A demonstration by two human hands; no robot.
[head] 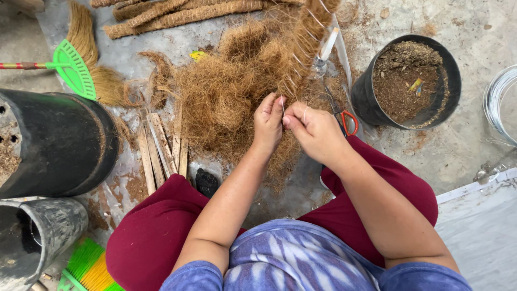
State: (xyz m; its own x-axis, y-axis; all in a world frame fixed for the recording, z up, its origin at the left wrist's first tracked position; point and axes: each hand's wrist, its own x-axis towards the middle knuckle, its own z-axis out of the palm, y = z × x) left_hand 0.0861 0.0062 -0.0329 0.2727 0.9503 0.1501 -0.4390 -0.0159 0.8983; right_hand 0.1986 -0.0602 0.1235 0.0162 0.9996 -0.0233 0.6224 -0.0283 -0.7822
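Both hands are meeting over the fibre pile (226,97) in the middle: left hand (267,123) and right hand (315,129) fingers are pinching one thin wire (282,103). One scissors (344,118) is lying just right.

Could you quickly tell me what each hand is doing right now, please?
Left hand: closed, pinching a thin white string at the coir pole.
Right hand: closed, pinching the same string.

Soft even daylight, faint shadows, sharp focus, no glare
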